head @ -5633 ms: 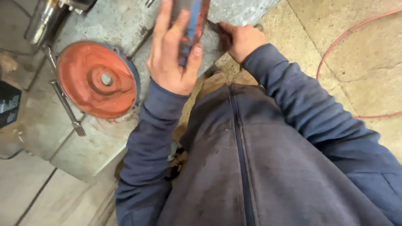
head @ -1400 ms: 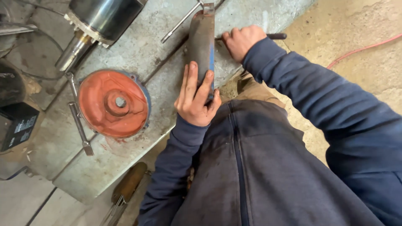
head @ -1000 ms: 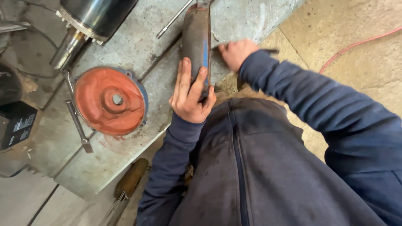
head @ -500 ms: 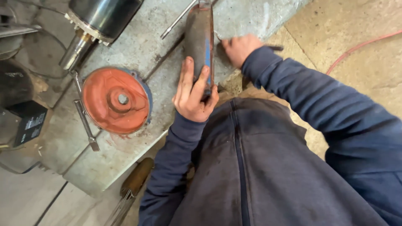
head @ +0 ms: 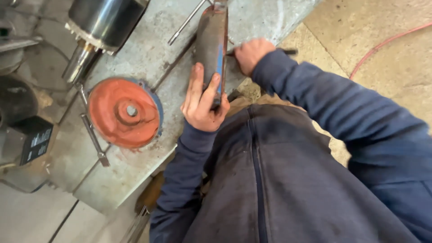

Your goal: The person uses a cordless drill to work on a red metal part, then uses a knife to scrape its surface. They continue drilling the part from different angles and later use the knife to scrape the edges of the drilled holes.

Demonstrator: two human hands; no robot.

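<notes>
My left hand (head: 201, 102) grips the near end of a long rusty metal part with a blue edge (head: 211, 42), which lies lengthwise on the grey metal bench (head: 148, 45). My right hand (head: 250, 54) is closed around a thin dark tool (head: 288, 51), whose handle sticks out to the right and whose tip meets the part's right side. Both arms wear dark blue sleeves. The tool's working end is hidden by the hand and the part.
A red-orange round flanged cover (head: 123, 112) lies left of my left hand. A shiny steel cylinder with a shaft (head: 99, 27) sits at the back left, thin rods (head: 92, 135) beside it. A red cable (head: 382, 45) runs over the concrete floor at right.
My left hand has stayed on the metal part throughout. My right hand has shifted slightly beside the part with the tool. The view has drifted a little.
</notes>
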